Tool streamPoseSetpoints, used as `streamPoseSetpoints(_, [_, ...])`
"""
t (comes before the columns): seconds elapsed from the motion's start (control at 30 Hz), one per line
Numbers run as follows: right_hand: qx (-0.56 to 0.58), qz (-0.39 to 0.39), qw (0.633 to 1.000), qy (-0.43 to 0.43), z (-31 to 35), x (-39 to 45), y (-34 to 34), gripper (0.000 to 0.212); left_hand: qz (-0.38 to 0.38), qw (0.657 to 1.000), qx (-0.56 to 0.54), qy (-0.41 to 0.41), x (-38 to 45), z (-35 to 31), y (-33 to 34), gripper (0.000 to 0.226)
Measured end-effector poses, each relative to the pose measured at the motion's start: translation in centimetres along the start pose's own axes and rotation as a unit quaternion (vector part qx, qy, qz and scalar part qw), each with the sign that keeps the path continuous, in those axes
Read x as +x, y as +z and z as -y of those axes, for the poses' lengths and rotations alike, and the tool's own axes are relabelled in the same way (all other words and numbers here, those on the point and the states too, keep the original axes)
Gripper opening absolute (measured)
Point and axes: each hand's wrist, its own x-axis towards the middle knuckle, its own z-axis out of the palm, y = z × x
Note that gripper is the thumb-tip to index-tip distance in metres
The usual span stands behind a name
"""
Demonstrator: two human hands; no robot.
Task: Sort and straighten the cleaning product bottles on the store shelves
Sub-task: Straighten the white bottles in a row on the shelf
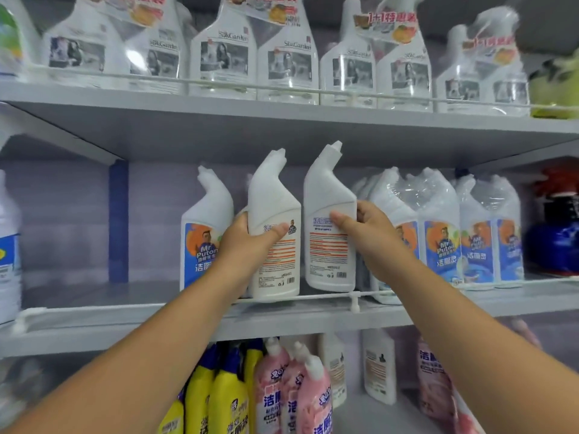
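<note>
Gripping two white toilet-cleaner bottles on the middle shelf (94, 314), back labels facing out. Left hand (247, 242) wrapping the left bottle (275, 233), thumb across the front, fingers curled behind. Right hand (363, 223) clamping the right bottle (329, 220), thumb on the label, fingers round the far edge. Likely needing a half-turn each so fronts match the neighbouring bottle (203, 239). Keeping bases flat behind the wire rail (313, 296) while turning. Watching the angled spouts under the upper shelf (282, 126) and the shrink-wrapped twin packs (438, 230) crowding the right bottle.
</note>
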Motion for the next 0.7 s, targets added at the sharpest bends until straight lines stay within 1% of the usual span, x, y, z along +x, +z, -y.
streamPoseSetpoints(0.1, [-0.020, 0.009, 1.000, 0.020, -1.0, 0.3, 0.3, 0.031, 0.008, 1.000, -0.005, -0.016, 0.2, 0.6, -0.1, 0.038])
streamPoseSetpoints(0.23, [-0.025, 0.039, 0.997, 0.062, -2.4, 1.0, 0.2, 0.034, 0.013, 0.999, 0.013, -0.044, 0.5, 1.3, -0.4, 0.029])
streamPoseSetpoints(0.37, [-0.015, 0.065, 0.993, 0.096, -2.4, 1.5, 0.2, 0.036, 0.019, 0.997, 0.015, -0.067, 1.1, 0.7, -0.9, 0.027])
streamPoseSetpoints(0.43, [-0.019, 0.056, 0.995, 0.076, -1.2, 1.9, 0.2, 0.040, 0.019, 0.998, 0.019, -0.055, 1.9, -0.6, -1.3, 0.026])
streamPoseSetpoints(0.53, [-0.055, 0.042, 0.998, 0.002, 1.6, 2.9, 0.3, 0.049, 0.021, 1.000, -0.009, -0.020, 4.0, -3.4, -1.8, 0.032])
streamPoseSetpoints(0.57, [-0.061, 0.040, 0.997, -0.013, 2.6, 3.5, 0.3, 0.046, 0.021, 1.000, -0.014, -0.015, 4.7, -4.3, -1.9, 0.034])
streamPoseSetpoints(0.6, [-0.068, 0.043, 0.997, -0.016, 3.4, 4.1, 0.4, 0.039, 0.029, 0.999, -0.013, -0.014, 5.3, -5.1, -2.0, 0.034])
streamPoseSetpoints(0.63, [-0.078, 0.050, 0.996, -0.007, 4.1, 4.6, 0.5, 0.031, 0.045, 0.999, -0.013, -0.018, 5.8, -5.8, -2.0, 0.031])
streamPoseSetpoints(0.67, [-0.089, 0.061, 0.994, 0.010, 4.6, 5.1, 0.6, 0.027, 0.062, 0.998, -0.016, -0.025, 6.3, -6.2, -2.0, 0.029])
streamPoseSetpoints(0.7, [-0.099, 0.072, 0.992, 0.029, 4.8, 5.6, 0.7, 0.028, 0.075, 0.996, -0.022, -0.036, 6.6, -6.4, -1.9, 0.026])
